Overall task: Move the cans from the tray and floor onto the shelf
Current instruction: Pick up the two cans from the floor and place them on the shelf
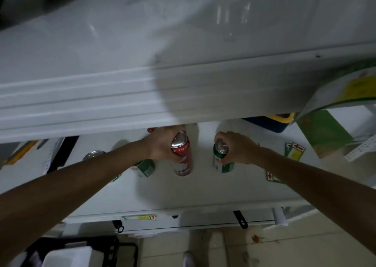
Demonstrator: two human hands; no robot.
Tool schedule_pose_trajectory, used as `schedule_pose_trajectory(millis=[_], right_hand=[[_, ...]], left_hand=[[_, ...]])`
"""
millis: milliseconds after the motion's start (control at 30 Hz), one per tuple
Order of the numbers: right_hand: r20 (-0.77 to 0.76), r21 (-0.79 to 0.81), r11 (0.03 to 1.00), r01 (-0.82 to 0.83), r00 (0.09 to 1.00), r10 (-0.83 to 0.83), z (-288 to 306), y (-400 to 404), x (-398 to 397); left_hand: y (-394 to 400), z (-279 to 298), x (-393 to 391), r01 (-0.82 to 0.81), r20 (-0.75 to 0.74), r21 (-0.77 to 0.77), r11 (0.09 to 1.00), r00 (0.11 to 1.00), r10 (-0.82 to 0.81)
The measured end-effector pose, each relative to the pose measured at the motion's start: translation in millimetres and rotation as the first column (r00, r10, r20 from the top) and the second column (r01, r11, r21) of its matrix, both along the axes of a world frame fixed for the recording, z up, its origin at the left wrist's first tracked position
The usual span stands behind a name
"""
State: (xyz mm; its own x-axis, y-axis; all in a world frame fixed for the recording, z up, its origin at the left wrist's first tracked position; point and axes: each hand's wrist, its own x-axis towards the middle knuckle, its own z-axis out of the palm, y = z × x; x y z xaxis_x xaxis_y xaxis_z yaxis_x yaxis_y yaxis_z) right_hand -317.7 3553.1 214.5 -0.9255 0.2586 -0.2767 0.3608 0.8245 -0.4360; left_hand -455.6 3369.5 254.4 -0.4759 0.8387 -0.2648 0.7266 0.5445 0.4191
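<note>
Both my arms reach onto the white shelf (pixel 203 193). My left hand (pixel 160 144) grips a red can (pixel 182 154) that stands upright on the shelf board. My right hand (pixel 236 146) is closed around the top of a green can (pixel 221 156), also upright on the shelf. Another green can (pixel 145 168) stands under my left forearm, partly hidden by it. A further can with a silver top (pixel 94 154) shows to the left behind that arm. A small red object (pixel 151 129) peeks out behind my left hand.
The upper white shelf (pixel 142 95) overhangs the back of this shelf. A blue and yellow box (pixel 272 122) sits at the back right, a green and white bag (pixel 333 95) further right. A dark basket (pixel 85 250) stands on the floor at bottom left.
</note>
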Motion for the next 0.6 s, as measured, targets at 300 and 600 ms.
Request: schedule_pose_trajectory(millis=[300, 600], right_hand=[[-0.038, 0.045, 0.996, -0.071, 0.997, 0.072, 2, 0, 13], [-0.04, 0.285, 0.953, -0.105, 0.992, 0.121, 44, -24, 72]], left_hand=[[-20, 8, 44, -0.227, -0.129, -0.01, 0.974, 0.966, 0.224], [-110, 27, 93, -0.449, -0.175, -0.024, 0.893, 0.882, 0.438]])
